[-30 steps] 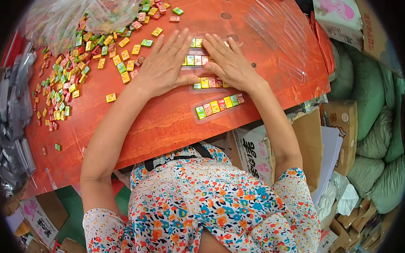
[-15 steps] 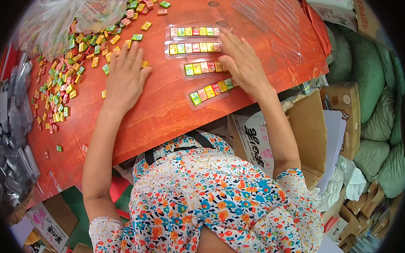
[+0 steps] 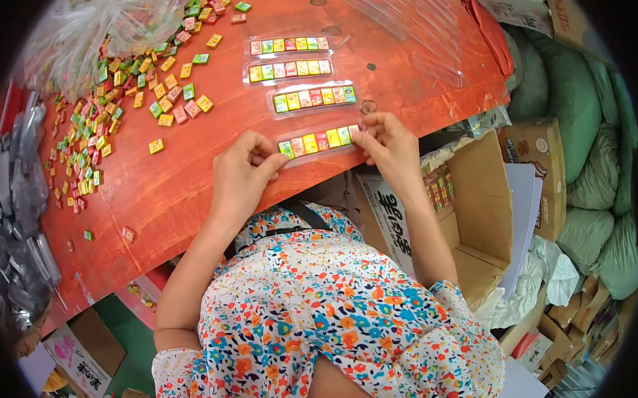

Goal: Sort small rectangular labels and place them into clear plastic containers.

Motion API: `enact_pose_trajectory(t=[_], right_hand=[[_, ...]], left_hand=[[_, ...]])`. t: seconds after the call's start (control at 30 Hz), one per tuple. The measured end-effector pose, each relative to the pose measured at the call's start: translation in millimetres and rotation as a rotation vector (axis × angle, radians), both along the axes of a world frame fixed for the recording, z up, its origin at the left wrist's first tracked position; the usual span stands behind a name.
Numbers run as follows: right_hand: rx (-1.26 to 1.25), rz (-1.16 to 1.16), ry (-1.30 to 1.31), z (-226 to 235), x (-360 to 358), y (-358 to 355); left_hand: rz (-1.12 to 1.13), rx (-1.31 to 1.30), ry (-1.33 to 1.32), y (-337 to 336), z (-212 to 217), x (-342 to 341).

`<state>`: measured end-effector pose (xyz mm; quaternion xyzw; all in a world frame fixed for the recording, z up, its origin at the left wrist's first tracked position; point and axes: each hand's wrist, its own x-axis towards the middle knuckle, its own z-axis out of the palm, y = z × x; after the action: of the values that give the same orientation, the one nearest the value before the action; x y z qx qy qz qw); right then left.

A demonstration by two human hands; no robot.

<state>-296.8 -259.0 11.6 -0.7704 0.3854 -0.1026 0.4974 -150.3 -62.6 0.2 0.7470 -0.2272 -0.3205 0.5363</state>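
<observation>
My left hand (image 3: pixel 243 170) pinches the left end of a long clear plastic tray (image 3: pixel 316 157) near the table's front edge. At the tray's right end, the thumb and fingers of my right hand (image 3: pixel 384 143) are closed on it. A row of small printed blocks (image 3: pixel 321 140), in green, pink, yellow and red, fills this tray. Just beyond it lie three similar filled trays: the nearest tray (image 3: pixel 279 112), a middle tray (image 3: pixel 247 81) and the farthest tray (image 3: pixel 290 36). Each holds a single row of coloured blocks.
Loose small blocks (image 3: pixel 109 112) spread over the left of the red table (image 3: pixel 224 143), beside a clear plastic bag (image 3: pixel 112 26). Empty clear trays (image 3: pixel 415 31) lie at the far right. An open cardboard box (image 3: pixel 479 206) stands below the right edge, with filled rows inside.
My left hand has come from the loose blocks to the nearest tray. The right hand has drawn nearer and gripped its other end. That tray now lies straighter.
</observation>
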Motion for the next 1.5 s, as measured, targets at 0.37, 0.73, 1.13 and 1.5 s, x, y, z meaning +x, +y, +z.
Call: enact_pose_trajectory(t=[0.37,0.73,1.13,1.5], right_hand=[[-0.086,0.035,-0.015,-1,42,-45],[0.210,0.020,-0.172,8,42,-34],[-0.449,0.111,-0.183,-24,112,-30],[-0.451,-0.178,-0.381,-53,121,-15]], left_hand=[[0.053,0.015,-0.141,-50,-1,44],[0.118,-0.121,0.006,-39,-1,45],[0.067,0.048,-0.358,-40,-30,129],[0.013,0.054,-0.157,-39,-42,167]])
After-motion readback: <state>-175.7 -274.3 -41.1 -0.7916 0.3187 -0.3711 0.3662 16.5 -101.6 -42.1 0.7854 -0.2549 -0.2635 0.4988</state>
